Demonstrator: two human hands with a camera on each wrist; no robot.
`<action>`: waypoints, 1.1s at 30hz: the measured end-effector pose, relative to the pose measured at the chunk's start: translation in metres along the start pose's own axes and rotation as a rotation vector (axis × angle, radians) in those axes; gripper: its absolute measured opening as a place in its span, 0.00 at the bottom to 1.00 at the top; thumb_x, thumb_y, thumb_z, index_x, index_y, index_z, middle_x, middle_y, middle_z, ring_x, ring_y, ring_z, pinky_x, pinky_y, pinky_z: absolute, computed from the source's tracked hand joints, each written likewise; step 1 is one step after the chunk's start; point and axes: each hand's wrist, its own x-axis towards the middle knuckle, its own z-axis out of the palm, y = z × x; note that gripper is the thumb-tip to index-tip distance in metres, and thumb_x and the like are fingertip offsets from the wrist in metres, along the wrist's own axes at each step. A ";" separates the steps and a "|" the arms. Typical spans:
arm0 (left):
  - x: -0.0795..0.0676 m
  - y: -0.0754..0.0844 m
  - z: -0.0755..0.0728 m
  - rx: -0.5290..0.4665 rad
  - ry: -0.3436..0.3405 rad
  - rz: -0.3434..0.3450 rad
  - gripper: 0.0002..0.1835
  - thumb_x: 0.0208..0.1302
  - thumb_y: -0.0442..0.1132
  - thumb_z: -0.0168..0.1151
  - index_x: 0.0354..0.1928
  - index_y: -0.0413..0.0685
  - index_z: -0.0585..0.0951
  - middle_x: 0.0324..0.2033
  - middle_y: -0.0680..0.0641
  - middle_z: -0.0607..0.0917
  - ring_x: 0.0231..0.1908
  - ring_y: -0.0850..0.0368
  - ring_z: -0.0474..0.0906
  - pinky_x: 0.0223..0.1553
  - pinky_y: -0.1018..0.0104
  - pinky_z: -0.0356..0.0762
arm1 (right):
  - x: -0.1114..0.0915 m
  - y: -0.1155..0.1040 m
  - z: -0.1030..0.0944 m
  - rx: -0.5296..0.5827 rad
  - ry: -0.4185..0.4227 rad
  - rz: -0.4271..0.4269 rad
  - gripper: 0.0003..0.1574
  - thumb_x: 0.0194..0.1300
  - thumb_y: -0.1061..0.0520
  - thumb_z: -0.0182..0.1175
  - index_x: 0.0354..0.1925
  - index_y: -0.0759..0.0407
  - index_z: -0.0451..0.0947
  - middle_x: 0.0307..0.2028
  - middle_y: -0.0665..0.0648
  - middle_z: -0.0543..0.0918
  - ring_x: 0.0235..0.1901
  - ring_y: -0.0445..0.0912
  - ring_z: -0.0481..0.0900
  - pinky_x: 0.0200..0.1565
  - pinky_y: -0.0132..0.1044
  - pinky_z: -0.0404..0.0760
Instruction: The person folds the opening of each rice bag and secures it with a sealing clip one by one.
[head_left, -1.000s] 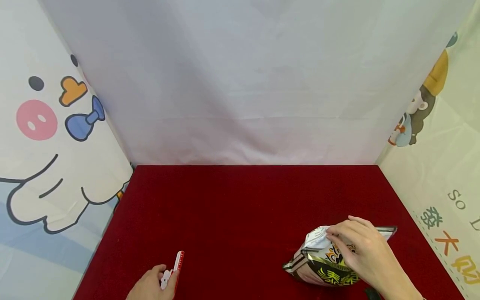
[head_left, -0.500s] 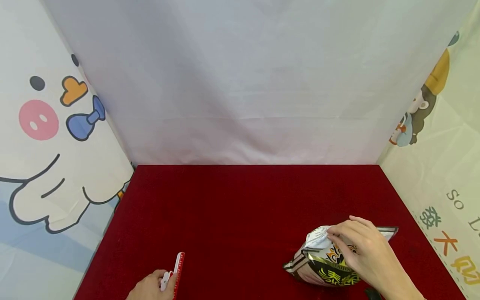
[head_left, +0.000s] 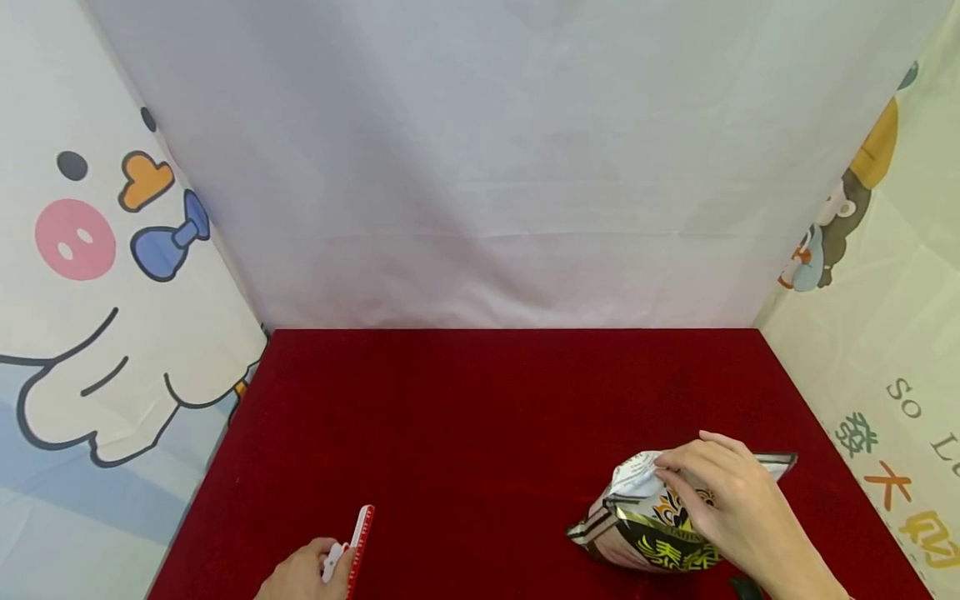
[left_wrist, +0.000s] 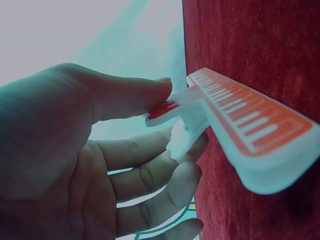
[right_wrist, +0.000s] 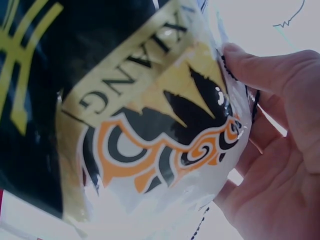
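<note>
Near the table's front left, my left hand (head_left: pixel 303 573) pinches a red and white bag clip (head_left: pixel 362 529) by its handles. In the left wrist view, thumb and fingers press the handles of the clip (left_wrist: pixel 250 117), whose long bar carries a white pattern on red; the other fingers are loosely bent. At the front right, my right hand (head_left: pixel 723 500) pinches the top edge of a filled plastic food bag (head_left: pixel 660 542). A white part of that top leans over to the left. Black, gold and orange printing shows on the bag (right_wrist: pixel 150 130) in the right wrist view.
A dark red cloth covers the table (head_left: pixel 480 433). Beside my right forearm lies a small dark object (head_left: pixel 746 587), mostly hidden. A pale curtain (head_left: pixel 480 167) hangs behind, with printed cloth along both sides.
The left hand and the clip have shifted very slightly right and down. My right hand and the bag stay practically where they were.
</note>
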 end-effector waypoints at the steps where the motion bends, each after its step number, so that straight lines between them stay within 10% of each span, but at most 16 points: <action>1: 0.000 0.000 0.000 -0.001 -0.004 0.002 0.30 0.73 0.59 0.62 0.54 0.36 0.85 0.32 0.51 0.88 0.31 0.56 0.82 0.33 0.54 0.79 | 0.000 0.000 0.000 0.000 -0.002 0.001 0.31 0.83 0.36 0.49 0.38 0.52 0.89 0.34 0.46 0.90 0.34 0.42 0.85 0.76 0.23 0.59; 33: -0.020 0.035 -0.003 -0.081 0.177 0.134 0.19 0.66 0.55 0.72 0.53 0.55 0.88 0.33 0.60 0.84 0.29 0.66 0.71 0.31 0.68 0.68 | 0.002 -0.002 -0.003 -0.006 -0.017 0.016 0.33 0.83 0.34 0.48 0.38 0.52 0.89 0.35 0.45 0.90 0.34 0.41 0.85 0.75 0.22 0.60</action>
